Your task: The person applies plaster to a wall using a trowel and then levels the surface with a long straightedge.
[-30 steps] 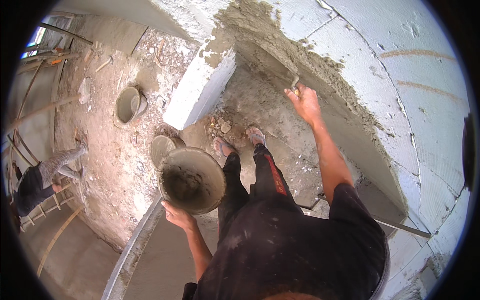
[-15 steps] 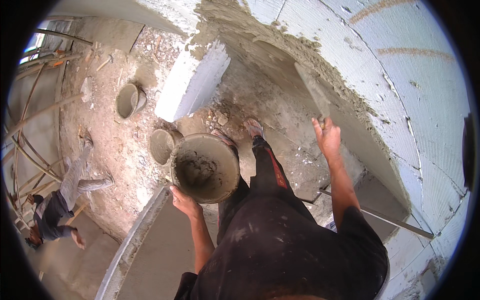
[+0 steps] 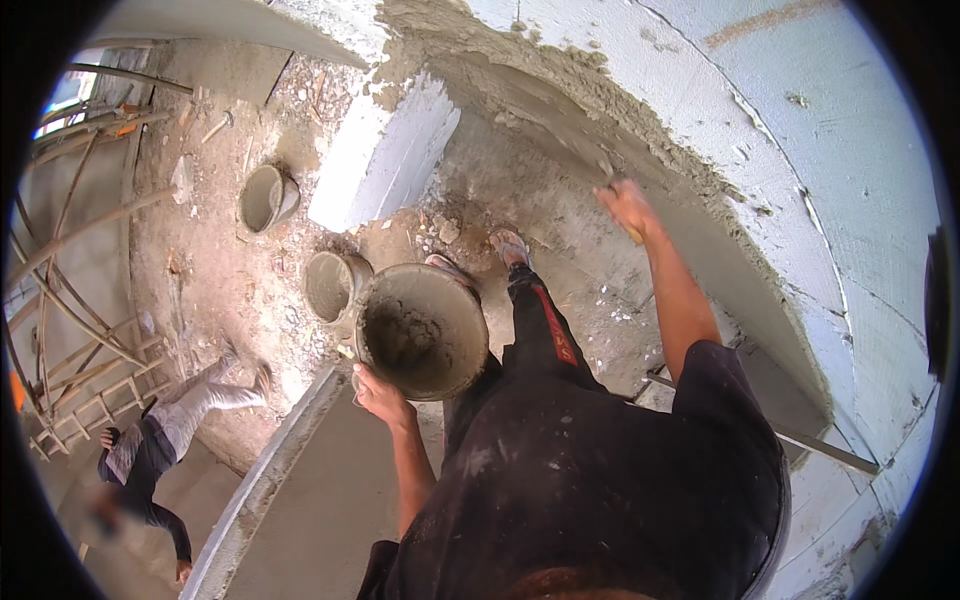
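My left hand grips the near-left edge of a grey bucket, which is tilted against my leg. Dark wet mortar lies inside it. Out to the right, my right hand is closed round the yellowish handle of a trowel. Its blade is seen almost edge-on and slightly blurred, close to the freshly plastered band on the wall. Whether the blade touches the plaster, I cannot tell.
Two more mortar buckets stand on the littered floor, one nearer and one farther. A white block pillar rises ahead. A ledge runs at lower left. Beyond it are a co-worker, wooden poles and a hammer.
My right hand has moved up and left along the wall, and the trowel blade has turned edge-on. The bucket sits slightly farther right in view. The co-worker has stepped right.
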Demonstrator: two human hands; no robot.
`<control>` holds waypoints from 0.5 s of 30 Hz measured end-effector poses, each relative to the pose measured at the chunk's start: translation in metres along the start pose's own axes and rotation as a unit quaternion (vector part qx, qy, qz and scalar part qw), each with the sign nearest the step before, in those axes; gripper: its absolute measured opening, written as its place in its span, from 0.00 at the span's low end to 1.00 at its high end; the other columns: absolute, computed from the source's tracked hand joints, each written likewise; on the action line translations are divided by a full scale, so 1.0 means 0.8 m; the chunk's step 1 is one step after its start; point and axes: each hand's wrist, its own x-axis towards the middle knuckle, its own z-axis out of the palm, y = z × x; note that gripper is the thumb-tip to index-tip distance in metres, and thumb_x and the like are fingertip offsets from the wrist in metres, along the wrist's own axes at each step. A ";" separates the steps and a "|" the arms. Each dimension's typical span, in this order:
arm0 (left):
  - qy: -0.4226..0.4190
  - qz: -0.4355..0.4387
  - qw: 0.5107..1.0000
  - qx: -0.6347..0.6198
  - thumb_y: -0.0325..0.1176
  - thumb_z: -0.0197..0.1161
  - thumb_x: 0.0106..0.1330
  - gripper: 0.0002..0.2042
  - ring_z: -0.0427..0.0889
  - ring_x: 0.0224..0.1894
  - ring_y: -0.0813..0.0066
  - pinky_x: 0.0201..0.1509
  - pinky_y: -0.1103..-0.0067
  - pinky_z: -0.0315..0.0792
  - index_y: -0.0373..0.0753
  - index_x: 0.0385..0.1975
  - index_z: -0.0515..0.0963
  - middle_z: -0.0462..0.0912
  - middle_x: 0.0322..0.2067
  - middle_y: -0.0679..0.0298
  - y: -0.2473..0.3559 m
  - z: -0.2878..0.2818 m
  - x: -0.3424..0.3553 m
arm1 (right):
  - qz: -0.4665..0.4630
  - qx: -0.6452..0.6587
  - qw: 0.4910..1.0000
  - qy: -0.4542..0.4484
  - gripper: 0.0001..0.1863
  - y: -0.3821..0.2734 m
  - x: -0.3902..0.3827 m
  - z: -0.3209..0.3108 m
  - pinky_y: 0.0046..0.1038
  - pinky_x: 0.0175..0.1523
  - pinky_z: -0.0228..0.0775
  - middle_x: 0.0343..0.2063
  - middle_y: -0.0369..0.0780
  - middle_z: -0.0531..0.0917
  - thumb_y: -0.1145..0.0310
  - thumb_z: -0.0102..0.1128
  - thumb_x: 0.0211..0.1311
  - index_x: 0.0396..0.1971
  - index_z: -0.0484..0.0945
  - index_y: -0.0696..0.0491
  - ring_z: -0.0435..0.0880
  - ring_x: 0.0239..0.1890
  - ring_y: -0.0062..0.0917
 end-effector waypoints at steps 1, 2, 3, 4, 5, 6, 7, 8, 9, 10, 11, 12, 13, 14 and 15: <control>0.002 -0.014 1.000 -0.021 0.48 0.44 0.75 0.28 0.72 0.29 0.69 0.37 0.73 0.68 0.21 0.37 0.77 0.80 0.28 0.56 0.002 -0.001 -0.005 | 0.048 0.017 0.998 -0.035 0.23 0.005 -0.016 -0.002 0.32 0.23 0.68 0.14 0.40 0.74 0.52 0.56 0.64 0.29 0.75 0.61 0.75 0.15 0.24; 0.004 -0.018 1.000 -0.016 0.48 0.44 0.75 0.29 0.73 0.30 0.68 0.37 0.72 0.68 0.21 0.38 0.77 0.80 0.29 0.55 -0.003 -0.004 -0.007 | 0.098 0.033 0.992 -0.070 0.23 0.005 -0.032 -0.003 0.30 0.22 0.67 0.13 0.38 0.73 0.52 0.56 0.65 0.27 0.75 0.61 0.74 0.15 0.20; 0.010 -0.023 1.000 -0.009 0.48 0.44 0.74 0.29 0.74 0.30 0.67 0.38 0.71 0.69 0.20 0.38 0.77 0.81 0.29 0.54 -0.011 -0.008 -0.007 | 0.072 0.062 0.993 -0.063 0.24 -0.014 -0.047 -0.003 0.30 0.21 0.67 0.14 0.39 0.73 0.51 0.56 0.64 0.26 0.74 0.61 0.74 0.15 0.22; 0.016 -0.028 0.999 -0.002 0.49 0.44 0.74 0.29 0.75 0.30 0.66 0.38 0.70 0.69 0.20 0.39 0.77 0.81 0.30 0.53 -0.018 -0.011 -0.008 | 0.046 0.092 0.993 -0.057 0.25 -0.038 -0.058 -0.003 0.30 0.20 0.67 0.14 0.39 0.74 0.50 0.57 0.64 0.24 0.74 0.61 0.75 0.14 0.24; 0.019 -0.034 0.999 0.028 0.49 0.44 0.74 0.30 0.76 0.31 0.66 0.38 0.69 0.69 0.20 0.39 0.77 0.81 0.30 0.52 -0.017 -0.010 -0.011 | 0.018 0.123 0.991 -0.050 0.26 -0.063 -0.064 -0.004 0.30 0.20 0.67 0.15 0.40 0.74 0.50 0.57 0.64 0.23 0.74 0.62 0.76 0.14 0.25; 0.022 -0.041 0.997 0.061 0.50 0.44 0.74 0.30 0.76 0.31 0.66 0.38 0.69 0.69 0.20 0.40 0.77 0.82 0.30 0.52 -0.014 -0.009 -0.015 | -0.005 0.136 0.990 -0.041 0.27 -0.080 -0.058 -0.005 0.29 0.20 0.67 0.14 0.40 0.73 0.49 0.56 0.64 0.22 0.73 0.62 0.76 0.14 0.25; 0.023 -0.045 0.994 0.097 0.51 0.44 0.73 0.30 0.77 0.31 0.66 0.38 0.69 0.69 0.20 0.41 0.77 0.82 0.30 0.52 -0.012 -0.012 -0.017 | -0.027 0.154 0.987 -0.031 0.27 -0.096 -0.044 -0.004 0.29 0.20 0.68 0.13 0.39 0.73 0.49 0.56 0.65 0.22 0.73 0.62 0.76 0.13 0.26; 0.022 -0.038 0.995 0.090 0.51 0.45 0.73 0.31 0.76 0.31 0.66 0.38 0.69 0.70 0.20 0.41 0.77 0.82 0.30 0.52 -0.016 -0.015 -0.018 | -0.049 0.170 0.984 -0.020 0.27 -0.105 -0.027 -0.004 0.29 0.21 0.68 0.13 0.39 0.72 0.49 0.55 0.65 0.22 0.72 0.62 0.76 0.13 0.26; 0.018 -0.029 0.996 0.080 0.52 0.45 0.73 0.31 0.76 0.31 0.67 0.38 0.69 0.70 0.21 0.40 0.77 0.81 0.30 0.53 -0.022 -0.014 -0.017 | -0.024 0.152 0.988 -0.017 0.26 -0.103 -0.002 -0.002 0.28 0.21 0.68 0.12 0.39 0.73 0.50 0.55 0.65 0.22 0.72 0.61 0.75 0.13 0.25; 0.011 -0.020 0.997 0.071 0.52 0.45 0.73 0.31 0.76 0.31 0.67 0.38 0.69 0.70 0.21 0.40 0.78 0.81 0.30 0.53 -0.024 -0.011 -0.017 | 0.003 0.134 0.991 -0.013 0.25 -0.094 0.025 0.003 0.28 0.21 0.67 0.12 0.38 0.73 0.51 0.55 0.66 0.22 0.73 0.61 0.75 0.13 0.24; 0.018 -0.020 0.999 0.034 0.52 0.44 0.73 0.31 0.76 0.31 0.67 0.38 0.69 0.70 0.20 0.40 0.77 0.81 0.31 0.53 -0.021 -0.010 -0.020 | 0.029 0.116 0.993 -0.011 0.24 -0.085 0.040 0.015 0.28 0.22 0.67 0.12 0.38 0.73 0.52 0.54 0.66 0.22 0.73 0.60 0.74 0.13 0.22; 0.027 -0.023 0.999 -0.006 0.52 0.44 0.73 0.31 0.76 0.32 0.66 0.38 0.69 0.71 0.20 0.40 0.77 0.81 0.31 0.52 -0.016 -0.007 -0.027 | 0.045 0.088 0.995 -0.010 0.24 -0.077 0.043 0.021 0.30 0.22 0.67 0.12 0.39 0.73 0.52 0.55 0.65 0.21 0.73 0.60 0.75 0.14 0.24; 0.034 -0.026 0.998 -0.046 0.52 0.44 0.73 0.32 0.76 0.32 0.66 0.39 0.69 0.71 0.20 0.40 0.77 0.81 0.31 0.52 -0.010 -0.006 -0.030 | 0.061 0.060 0.996 -0.009 0.25 -0.066 0.041 0.021 0.32 0.23 0.68 0.11 0.40 0.74 0.53 0.55 0.65 0.20 0.73 0.61 0.76 0.14 0.25; 0.028 -0.036 0.998 -0.034 0.51 0.44 0.73 0.31 0.77 0.32 0.66 0.39 0.69 0.71 0.20 0.40 0.77 0.81 0.32 0.52 -0.004 -0.009 -0.033 | 0.078 0.029 0.997 -0.010 0.25 -0.049 0.040 0.023 0.33 0.23 0.68 0.11 0.41 0.74 0.53 0.55 0.64 0.19 0.73 0.61 0.77 0.15 0.27; 0.020 -0.048 0.998 -0.019 0.51 0.44 0.73 0.31 0.77 0.33 0.66 0.40 0.70 0.72 0.20 0.40 0.77 0.81 0.32 0.52 0.003 -0.016 -0.039 | 0.068 0.006 0.997 0.026 0.25 -0.019 0.033 0.036 0.35 0.25 0.69 0.12 0.44 0.75 0.54 0.56 0.63 0.18 0.74 0.62 0.78 0.17 0.30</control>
